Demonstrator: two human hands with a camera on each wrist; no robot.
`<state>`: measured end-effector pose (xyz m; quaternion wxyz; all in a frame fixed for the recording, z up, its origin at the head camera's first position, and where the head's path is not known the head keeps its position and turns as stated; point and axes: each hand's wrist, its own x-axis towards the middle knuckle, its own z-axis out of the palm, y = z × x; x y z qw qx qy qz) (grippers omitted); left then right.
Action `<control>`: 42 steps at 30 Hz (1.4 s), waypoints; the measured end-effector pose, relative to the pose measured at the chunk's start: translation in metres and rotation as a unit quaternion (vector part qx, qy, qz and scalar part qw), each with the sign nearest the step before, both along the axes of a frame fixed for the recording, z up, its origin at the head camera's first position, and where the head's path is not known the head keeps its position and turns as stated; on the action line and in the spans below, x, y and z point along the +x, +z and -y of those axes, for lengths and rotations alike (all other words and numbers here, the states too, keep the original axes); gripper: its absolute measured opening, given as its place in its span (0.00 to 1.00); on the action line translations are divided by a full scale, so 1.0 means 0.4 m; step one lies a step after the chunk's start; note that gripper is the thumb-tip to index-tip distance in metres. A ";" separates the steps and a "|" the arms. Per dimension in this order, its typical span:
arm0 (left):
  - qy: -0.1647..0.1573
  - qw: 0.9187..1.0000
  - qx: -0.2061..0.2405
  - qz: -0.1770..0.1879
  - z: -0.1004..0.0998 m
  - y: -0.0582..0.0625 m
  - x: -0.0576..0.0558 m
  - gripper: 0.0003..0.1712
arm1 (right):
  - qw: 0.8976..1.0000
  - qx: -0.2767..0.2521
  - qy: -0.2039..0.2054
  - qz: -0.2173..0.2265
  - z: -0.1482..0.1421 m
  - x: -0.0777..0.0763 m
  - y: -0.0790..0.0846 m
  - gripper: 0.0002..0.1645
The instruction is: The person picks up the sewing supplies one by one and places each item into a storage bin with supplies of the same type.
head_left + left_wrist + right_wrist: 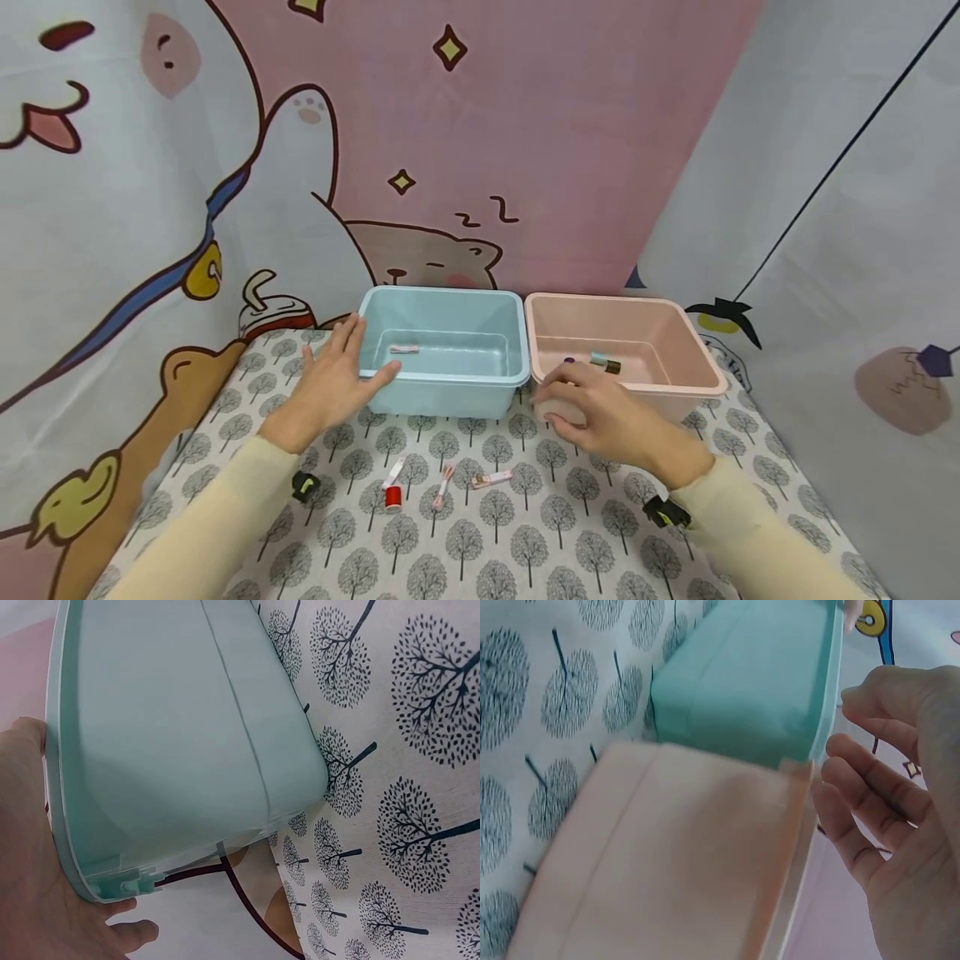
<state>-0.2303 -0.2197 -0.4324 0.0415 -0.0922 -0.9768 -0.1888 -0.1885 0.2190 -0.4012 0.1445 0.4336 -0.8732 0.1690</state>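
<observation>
My left hand (330, 387) rests at the left front corner of the light blue bin (442, 396), its fingers extended along the side and thumb by the front rim. In the left wrist view, that hand (45, 862) touches the bin's rim. My right hand (600, 412) hovers at the left front corner of the pink bin (637, 304). Its fingers are loosely bent, and the right wrist view shows nothing held in the hand (900, 817). Inside the blue bin lies a small pale pink strip (405, 349). The pink bin contains a teal-and-dark spool-like piece (606, 363) and a small purple item (569, 360).
On the tree-print cloth (465, 542) before the bins lie a red thread spool (393, 498), a white strip (393, 472), a pink cord bundle (443, 487) and a pale strip with brown marks (491, 480). A printed curtain (562, 150) hangs behind.
</observation>
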 end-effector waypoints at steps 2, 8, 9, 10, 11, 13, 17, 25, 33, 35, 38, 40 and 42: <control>-0.001 1.000 0.000 0.001 -0.006 0.000 -0.001 0.66 | 1.000 0.000 0.011 0.002 0.010 0.006 -0.010 0.18; -0.003 1.000 -0.004 0.007 -0.017 -0.005 0.000 0.68 | 0.999 0.017 0.024 0.028 0.036 0.026 -0.047 0.22; -0.003 1.000 -0.005 0.006 -0.017 -0.005 0.000 0.68 | 0.999 0.022 0.024 0.034 0.040 0.028 -0.054 0.22; -0.003 1.000 -0.006 0.006 -0.018 -0.007 0.000 0.68 | 0.999 0.027 0.023 0.039 0.045 0.029 -0.061 0.23; -0.003 1.000 -0.006 0.004 -0.018 -0.007 0.000 0.68 | 0.998 0.033 0.020 0.045 0.050 0.030 -0.069 0.23; -0.005 1.000 -0.008 0.004 -0.019 -0.009 0.000 0.68 | 0.997 0.043 0.015 0.066 0.058 0.032 -0.086 0.23; -0.005 1.000 -0.010 0.008 -0.020 -0.011 0.005 0.67 | 0.991 0.060 0.002 0.122 0.071 0.039 -0.123 0.23; -0.007 1.000 -0.022 0.009 -0.014 -0.007 0.009 0.66 | 0.976 0.082 0.020 0.200 0.102 0.036 -0.186 0.29; -0.008 0.999 -0.031 0.006 -0.005 0.009 0.008 0.67 | 0.972 0.099 0.015 0.212 0.131 0.024 -0.221 0.32; -0.010 1.000 -0.029 0.004 -0.004 0.011 0.006 0.67 | 0.972 0.105 0.011 0.208 0.136 0.019 -0.227 0.31; -0.011 0.999 -0.030 0.001 -0.006 0.012 0.002 0.66 | 0.973 0.112 0.009 0.200 0.141 0.015 -0.233 0.30; -0.011 0.999 -0.031 0.002 -0.009 0.012 0.001 0.66 | 0.974 0.111 0.011 0.199 0.143 0.015 -0.235 0.30; -0.011 0.999 -0.033 0.004 -0.011 0.010 0.000 0.65 | 0.973 0.109 0.014 0.203 0.143 0.016 -0.237 0.29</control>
